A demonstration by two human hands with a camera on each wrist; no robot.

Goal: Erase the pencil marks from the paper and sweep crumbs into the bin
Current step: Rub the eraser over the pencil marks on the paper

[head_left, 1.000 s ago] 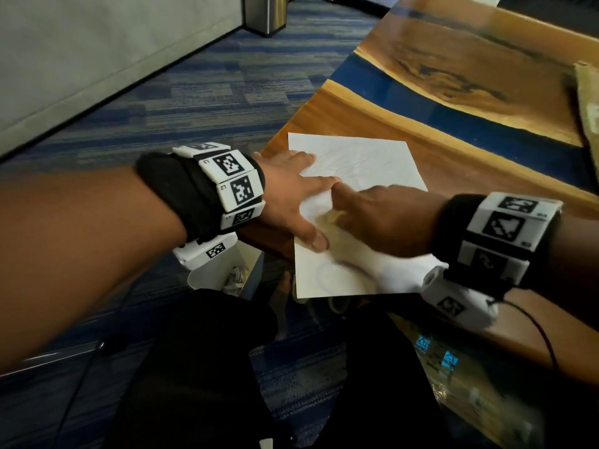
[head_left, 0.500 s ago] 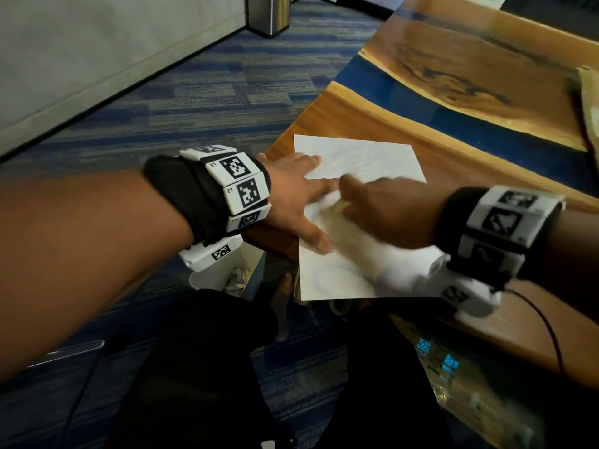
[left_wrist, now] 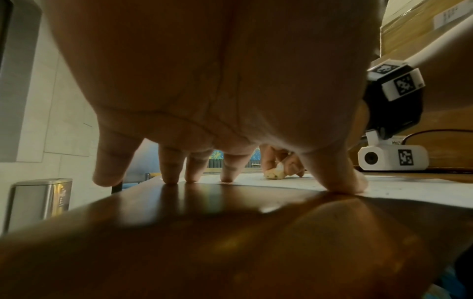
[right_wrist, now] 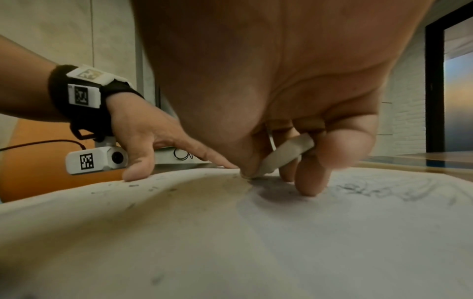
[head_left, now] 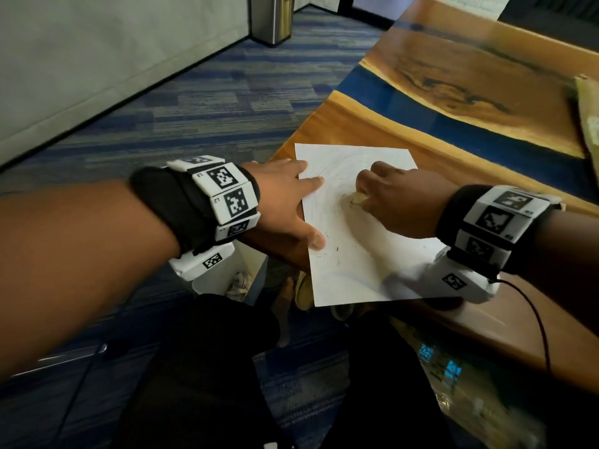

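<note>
A white sheet of paper point(head_left: 353, 254) with faint pencil scribbles lies at the near left corner of the wooden table point(head_left: 421, 147). My left hand point(head_left: 285, 202) lies flat with spread fingers, pressing the paper's left edge. My right hand point(head_left: 389, 196) pinches a small pale eraser point(head_left: 358, 198) and holds its tip on the paper near the middle. The right wrist view shows the eraser point(right_wrist: 284, 157) tilted between thumb and fingers, with scribbles point(right_wrist: 379, 188) to its right. Dark eraser crumbs point(head_left: 337, 251) lie scattered on the paper beside my left thumb. A small white bin point(head_left: 233, 280) stands on the floor under the table corner.
A steel trash can point(head_left: 274, 17) stands far back by the wall. A blue resin strip point(head_left: 453, 121) crosses the table beyond the paper. A cloth point(head_left: 588, 115) lies at the table's right edge. A thin cable point(head_left: 541, 325) trails from my right wrist. My legs are below the table edge.
My right hand has moved with the eraser up and right across the paper, away from my left hand. More of the sheet with crumbs is uncovered. The left hand stays pressed.
</note>
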